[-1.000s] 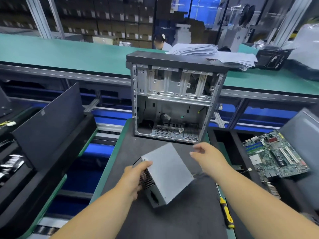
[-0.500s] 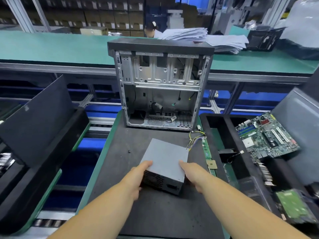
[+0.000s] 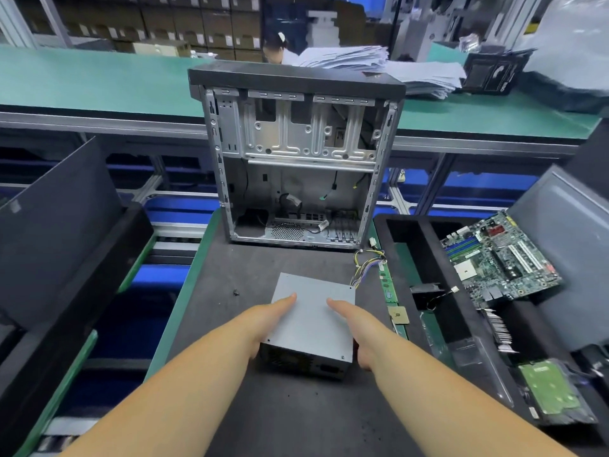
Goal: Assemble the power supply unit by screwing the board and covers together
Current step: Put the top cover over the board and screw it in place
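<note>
Dark mat: hands flanking power supply.

Grey metal power supply box lies flat on the dark worktop, vent side facing near. Coloured wires trail from its far right corner.

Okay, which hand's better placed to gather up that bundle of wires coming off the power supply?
Probably the right hand. The wires leave the power supply at its far right corner, on that hand's side. The left hand would have to cross over the box.
</note>
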`<state>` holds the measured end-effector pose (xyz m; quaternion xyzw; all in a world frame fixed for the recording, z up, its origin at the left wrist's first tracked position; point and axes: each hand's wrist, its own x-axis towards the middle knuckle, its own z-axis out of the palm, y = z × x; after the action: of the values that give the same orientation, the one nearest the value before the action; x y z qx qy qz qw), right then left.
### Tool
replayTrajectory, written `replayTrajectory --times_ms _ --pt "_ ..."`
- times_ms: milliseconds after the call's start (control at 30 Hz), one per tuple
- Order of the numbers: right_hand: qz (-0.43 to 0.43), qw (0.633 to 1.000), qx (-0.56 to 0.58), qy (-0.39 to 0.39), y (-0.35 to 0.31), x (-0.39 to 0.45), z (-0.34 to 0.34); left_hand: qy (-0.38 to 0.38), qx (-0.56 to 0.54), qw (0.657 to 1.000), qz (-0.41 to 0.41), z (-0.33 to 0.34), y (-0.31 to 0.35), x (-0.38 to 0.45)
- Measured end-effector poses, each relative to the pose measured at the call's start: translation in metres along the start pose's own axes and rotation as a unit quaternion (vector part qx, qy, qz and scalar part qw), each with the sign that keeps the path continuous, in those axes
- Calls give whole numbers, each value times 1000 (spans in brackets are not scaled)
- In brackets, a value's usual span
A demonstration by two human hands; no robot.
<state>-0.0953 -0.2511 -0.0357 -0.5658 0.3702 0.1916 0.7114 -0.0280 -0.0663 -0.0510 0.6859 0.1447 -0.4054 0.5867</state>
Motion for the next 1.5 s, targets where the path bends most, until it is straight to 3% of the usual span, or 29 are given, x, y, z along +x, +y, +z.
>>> replayTrajectory --times_ms 133,767,1133,1500 --pt "6 1000 -4 20 -2 -2 4 10 27 999 -25 0 -3 -1" --pt "-1 999 -39 27 -3 -3 0 -34 -20 999 -4 -1 -9 -12" --pt "4 999 -43 2 -7 -5 -4 -44 -10 999 1 1 -8 -18" --pt "35 994 -96 33 -10 -12 -12 -4 18 999 -26 -2 -9 -32"
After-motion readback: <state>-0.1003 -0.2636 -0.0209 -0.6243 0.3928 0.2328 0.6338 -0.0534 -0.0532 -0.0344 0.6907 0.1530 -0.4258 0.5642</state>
